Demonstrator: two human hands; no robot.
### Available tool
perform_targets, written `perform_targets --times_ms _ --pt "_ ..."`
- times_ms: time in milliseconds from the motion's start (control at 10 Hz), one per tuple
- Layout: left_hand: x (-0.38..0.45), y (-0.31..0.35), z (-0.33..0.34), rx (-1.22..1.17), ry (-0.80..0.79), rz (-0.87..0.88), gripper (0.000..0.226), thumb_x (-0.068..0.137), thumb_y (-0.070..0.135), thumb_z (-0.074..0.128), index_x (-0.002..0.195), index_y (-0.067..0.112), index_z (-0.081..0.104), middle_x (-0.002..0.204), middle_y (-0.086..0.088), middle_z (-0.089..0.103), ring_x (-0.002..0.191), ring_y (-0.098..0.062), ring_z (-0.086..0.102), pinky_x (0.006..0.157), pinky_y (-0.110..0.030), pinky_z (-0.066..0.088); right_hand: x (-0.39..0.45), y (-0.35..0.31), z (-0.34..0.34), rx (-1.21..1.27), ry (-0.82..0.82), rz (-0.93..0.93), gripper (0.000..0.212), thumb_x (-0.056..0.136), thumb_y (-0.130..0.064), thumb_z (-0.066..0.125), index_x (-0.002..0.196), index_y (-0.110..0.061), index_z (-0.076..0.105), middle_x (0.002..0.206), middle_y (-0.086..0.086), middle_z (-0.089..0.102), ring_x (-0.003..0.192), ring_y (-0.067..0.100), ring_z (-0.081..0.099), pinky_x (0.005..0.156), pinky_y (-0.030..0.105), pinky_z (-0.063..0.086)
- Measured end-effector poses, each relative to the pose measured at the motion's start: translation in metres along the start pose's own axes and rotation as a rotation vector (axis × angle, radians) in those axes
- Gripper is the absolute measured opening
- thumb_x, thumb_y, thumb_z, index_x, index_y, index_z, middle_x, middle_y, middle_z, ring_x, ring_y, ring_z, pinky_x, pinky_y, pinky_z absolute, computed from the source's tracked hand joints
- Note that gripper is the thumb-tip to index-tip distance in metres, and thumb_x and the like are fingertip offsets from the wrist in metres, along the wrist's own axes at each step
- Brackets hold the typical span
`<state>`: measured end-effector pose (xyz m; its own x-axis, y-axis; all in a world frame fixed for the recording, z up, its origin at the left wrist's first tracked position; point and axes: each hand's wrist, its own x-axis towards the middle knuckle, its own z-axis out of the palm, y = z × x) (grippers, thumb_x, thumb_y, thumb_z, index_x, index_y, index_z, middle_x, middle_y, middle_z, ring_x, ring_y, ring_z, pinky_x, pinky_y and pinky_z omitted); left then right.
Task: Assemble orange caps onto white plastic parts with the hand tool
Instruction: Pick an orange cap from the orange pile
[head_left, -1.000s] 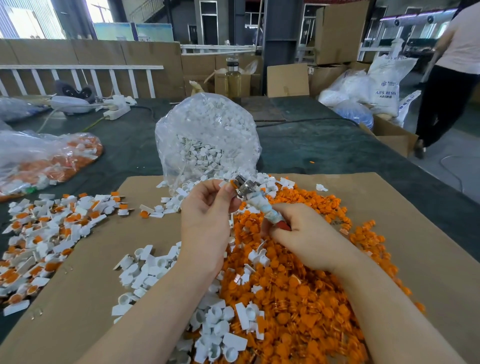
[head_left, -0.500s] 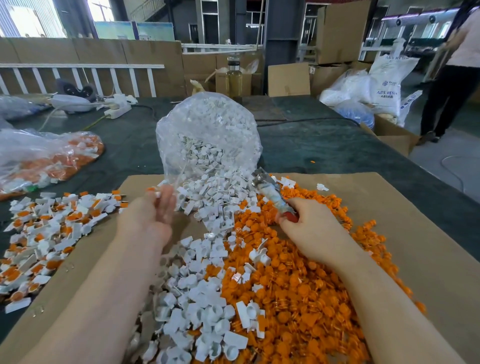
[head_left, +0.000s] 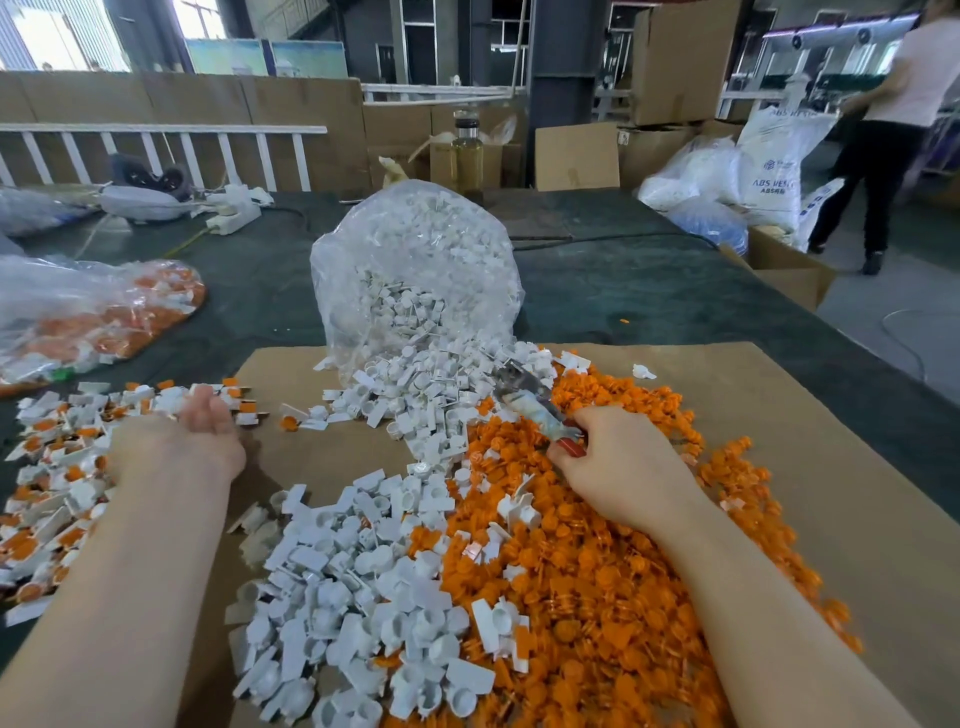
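Right hand (head_left: 626, 462) is curled round the hand tool (head_left: 535, 402), holding it by the red handle end w/ the metal head pointing up-left, away from the person. Tool head sits right where the white plastic parts (head_left: 363, 571) meet the orange caps (head_left: 597, 571). Knuckles rest on the orange heap.

Left hand (head_left: 182, 441) is out to the left, over the edge of the assembled pile (head_left: 57, 467), white pieces w/ orange already in them. Fingers look loose and roughly straight, nothing visibly in the grip, though the fingertips are blurred and partly turned away, so can't be fully sure.

All of this lies on a cardboard sheet (head_left: 779, 415) spread over the dark green worktop (head_left: 649, 291). Orange caps cover the centre-right of the sheet; white parts spill in a band from a clear plastic bag (head_left: 415, 260) standing at the sheet's far edge, down to the near edge between the two forearms.

Far left on the worktop, another clear bag (head_left: 93, 312) w/ orange and white pieces inside. Behind the standing bag, a bottle (head_left: 466, 156) of yellowish liquid. Power strip (head_left: 234, 210) and cable back left. Cardboard boxes (head_left: 680, 57) and white sacks (head_left: 774, 171) stacked at the back right; a person (head_left: 898, 130) in a pale top and dark trousers stands there on the floor.
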<state>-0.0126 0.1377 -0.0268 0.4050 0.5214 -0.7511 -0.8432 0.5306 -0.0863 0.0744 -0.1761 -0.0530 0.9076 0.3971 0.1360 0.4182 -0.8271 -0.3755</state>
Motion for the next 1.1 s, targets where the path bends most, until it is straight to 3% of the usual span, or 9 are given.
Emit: perform_targets --times_ms 100,200,300,400,600,700,900,1000,1100 --pt "-0.002 -0.013 -0.006 0.912 -0.240 0.142 0.013 0.100 0.019 0.048 0.098 0.017 0.061 0.072 0.005 0.057 0.046 -0.003 0.053 0.043 -0.012 0.041 -0.001 -0.003 0.005 -0.050 0.039 -0.003 0.020 0.090 -0.049 0.059 0.087 -0.030 0.053 0.077 -0.011 0.052 0.069 0.010 0.050 0.049 0.022 0.031" --pt "-0.024 -0.037 -0.023 1.450 -0.629 0.224 0.005 0.092 0.015 0.063 0.087 0.013 0.064 0.072 0.005 0.061 0.050 -0.003 0.052 0.046 -0.016 0.041 -0.002 -0.005 0.008 -0.092 0.027 -0.007 0.021 0.089 -0.052 0.059 0.091 -0.031 0.056 0.079 -0.013 0.054 0.066 0.006 0.049 0.048 0.021 0.035" --pt "-0.042 -0.050 -0.044 2.030 -0.973 0.419 0.008 0.087 0.028 0.073 0.094 0.025 0.072 0.069 0.014 0.069 0.061 -0.003 0.058 0.059 -0.020 0.045 -0.002 -0.007 0.008 -0.115 0.025 -0.020 0.021 0.089 -0.048 0.060 0.102 -0.032 0.063 0.080 -0.014 0.055 0.066 0.005 0.050 0.047 0.021 0.036" --pt "-0.046 -0.059 -0.062 2.439 -1.192 0.619 0.006 0.085 0.030 0.074 0.088 0.032 0.069 0.081 0.012 0.069 0.070 -0.004 0.065 0.054 -0.013 0.045 -0.002 -0.008 0.007 -0.131 0.024 -0.003 0.025 0.088 -0.047 0.060 0.109 -0.032 0.063 0.083 -0.013 0.054 0.069 0.009 0.050 0.048 0.022 0.037" --pt "-0.040 -0.071 -0.079 2.653 -1.307 0.786 0.014 0.084 0.032 0.074 0.096 0.030 0.068 0.093 0.014 0.064 0.073 0.001 0.061 0.057 -0.013 0.046 -0.001 -0.005 0.005 -0.130 -0.015 0.047 0.025 0.089 -0.050 0.060 0.101 -0.029 0.063 0.085 -0.010 0.059 0.073 0.011 0.056 0.055 0.025 0.044" --pt "-0.041 -0.074 -0.083 2.660 -1.309 0.909 0.011 0.089 0.024 0.069 0.088 0.035 0.068 0.084 0.020 0.063 0.065 0.008 0.057 0.049 -0.003 0.037 -0.002 -0.006 0.005 -0.136 -0.010 0.044 0.026 0.088 -0.052 0.060 0.099 -0.028 0.061 0.084 -0.010 0.059 0.073 0.011 0.056 0.056 0.026 0.046" --pt "-0.041 -0.074 -0.080 2.620 -1.297 0.900 0.014 0.089 0.028 0.070 0.077 0.032 0.064 0.083 0.016 0.065 0.075 0.002 0.058 0.060 -0.012 0.042 -0.001 -0.004 0.001 -0.083 0.033 0.058 0.024 0.089 -0.049 0.059 0.098 -0.028 0.054 0.082 -0.014 0.052 0.074 0.011 0.054 0.058 0.027 0.043" --pt "-0.039 -0.074 -0.083 2.661 -1.336 0.903 0.014 0.091 0.022 0.066 0.081 0.030 0.061 0.087 0.016 0.065 0.075 0.005 0.056 0.055 -0.009 0.038 0.001 -0.004 0.000 -0.012 0.015 0.049 0.015 0.090 -0.042 0.061 0.091 -0.030 0.051 0.082 -0.012 0.054 0.073 0.010 0.055 0.056 0.026 0.041" --pt "-0.040 -0.074 -0.086 2.624 -1.333 0.938 0.010 0.090 0.022 0.066 0.087 0.028 0.058 0.090 0.014 0.064 0.080 -0.001 0.058 0.061 -0.013 0.042 0.001 -0.005 0.001 0.028 -0.012 0.045 0.008 0.090 -0.034 0.060 0.087 -0.031 0.053 0.077 -0.011 0.056 0.065 0.006 0.055 0.050 0.021 0.037"
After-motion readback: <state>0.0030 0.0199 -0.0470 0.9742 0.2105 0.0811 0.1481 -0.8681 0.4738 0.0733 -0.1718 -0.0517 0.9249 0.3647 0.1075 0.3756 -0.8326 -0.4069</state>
